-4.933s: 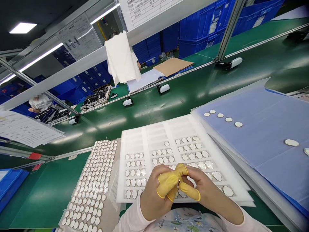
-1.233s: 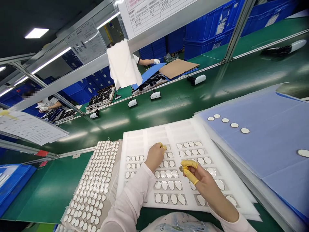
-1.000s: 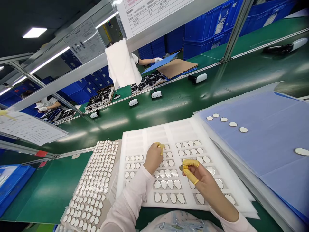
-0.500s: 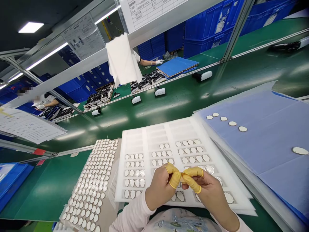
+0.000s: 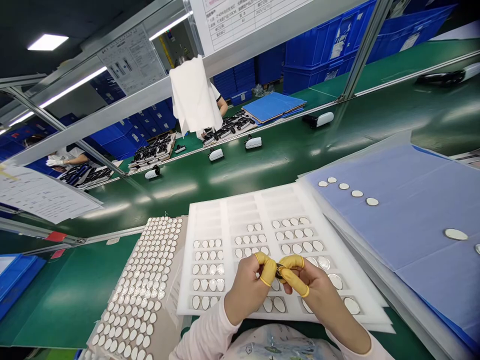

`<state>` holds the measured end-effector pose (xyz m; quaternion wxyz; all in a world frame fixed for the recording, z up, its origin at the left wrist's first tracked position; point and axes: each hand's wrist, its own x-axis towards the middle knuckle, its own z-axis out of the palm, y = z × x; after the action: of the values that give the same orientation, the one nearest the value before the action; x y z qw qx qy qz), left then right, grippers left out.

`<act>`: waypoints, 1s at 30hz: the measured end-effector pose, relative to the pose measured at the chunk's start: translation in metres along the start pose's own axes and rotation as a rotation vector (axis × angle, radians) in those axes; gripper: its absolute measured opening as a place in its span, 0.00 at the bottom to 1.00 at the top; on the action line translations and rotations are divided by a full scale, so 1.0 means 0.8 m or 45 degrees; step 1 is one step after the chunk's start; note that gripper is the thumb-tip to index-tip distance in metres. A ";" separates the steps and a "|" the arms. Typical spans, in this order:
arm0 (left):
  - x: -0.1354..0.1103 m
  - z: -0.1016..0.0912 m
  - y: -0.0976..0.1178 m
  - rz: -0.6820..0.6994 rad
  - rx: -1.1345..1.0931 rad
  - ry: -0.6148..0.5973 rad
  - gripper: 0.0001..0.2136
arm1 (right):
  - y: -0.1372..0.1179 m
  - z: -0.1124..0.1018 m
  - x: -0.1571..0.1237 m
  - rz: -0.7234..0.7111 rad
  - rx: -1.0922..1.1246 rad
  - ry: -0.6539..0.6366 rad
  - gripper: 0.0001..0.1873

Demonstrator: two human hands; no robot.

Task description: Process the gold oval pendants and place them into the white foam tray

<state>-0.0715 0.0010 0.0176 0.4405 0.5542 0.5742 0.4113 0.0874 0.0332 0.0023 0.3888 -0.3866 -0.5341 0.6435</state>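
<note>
My left hand (image 5: 247, 285) and my right hand (image 5: 303, 280) meet above a white foam tray (image 5: 225, 215), their fingers in yellow finger cots. Between their fingertips they pinch a small dark round disc (image 5: 279, 271), partly hidden by the fingers. Rows of silvery oval discs (image 5: 296, 248) lie in the tray's recessed slots, and my hands cover some near ones. To the left, a beige-backed sheet of white oval discs (image 5: 140, 285) lies close together. A few discs (image 5: 356, 193) sit in a line on a pale blue sheet (image 5: 393, 215) to the right.
A green conveyor belt (image 5: 262, 185) runs behind the tray, carrying white-and-black devices (image 5: 253, 143). Beyond it stand blue crates (image 5: 318, 60), and two co-workers handle dark parts. A white cloth (image 5: 194, 95) hangs from a rail, printed papers (image 5: 45, 197) lie left, and a blue bin (image 5: 18, 277) sits lower left.
My left hand has moved from the tray's middle to join my right hand, and both now pinch the disc. A co-worker's blue sheet now lies flat over the brown board.
</note>
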 end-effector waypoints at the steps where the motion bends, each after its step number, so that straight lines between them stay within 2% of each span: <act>1: -0.001 -0.001 -0.002 0.012 0.026 0.008 0.15 | 0.000 0.000 0.000 0.013 -0.026 -0.009 0.24; 4: -0.005 -0.008 -0.012 0.063 0.086 0.004 0.16 | -0.002 -0.004 0.000 0.005 -0.159 -0.059 0.22; 6: -0.006 -0.015 -0.027 0.077 0.143 0.004 0.17 | -0.004 -0.010 0.008 -0.056 -0.351 -0.101 0.18; 10: -0.001 -0.028 -0.069 -0.044 0.283 0.116 0.19 | -0.006 -0.012 0.056 -0.231 -1.151 -0.163 0.12; 12: 0.004 -0.030 -0.091 -0.140 0.207 0.181 0.18 | 0.000 -0.003 0.092 -0.264 -1.365 -0.186 0.10; 16: 0.014 -0.026 -0.123 -0.224 0.012 0.293 0.18 | 0.023 0.033 0.156 -0.259 -1.596 -0.312 0.08; 19: 0.019 -0.022 -0.134 -0.232 -0.094 0.343 0.20 | 0.042 0.053 0.182 -0.234 -1.769 -0.411 0.11; 24: 0.020 -0.022 -0.130 -0.209 -0.128 0.347 0.21 | 0.053 0.061 0.194 -0.205 -1.938 -0.503 0.15; 28: 0.020 -0.020 -0.125 -0.214 -0.107 0.349 0.23 | 0.045 0.061 0.191 -0.232 -1.954 -0.546 0.15; 30: 0.021 -0.019 -0.129 -0.210 -0.123 0.358 0.26 | 0.038 0.058 0.181 -0.257 -1.930 -0.514 0.14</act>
<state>-0.1141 0.0132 -0.0785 0.4141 0.4203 0.6532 0.4746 -0.0156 0.1440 -0.0333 -0.0285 -0.3717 -0.9196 0.1235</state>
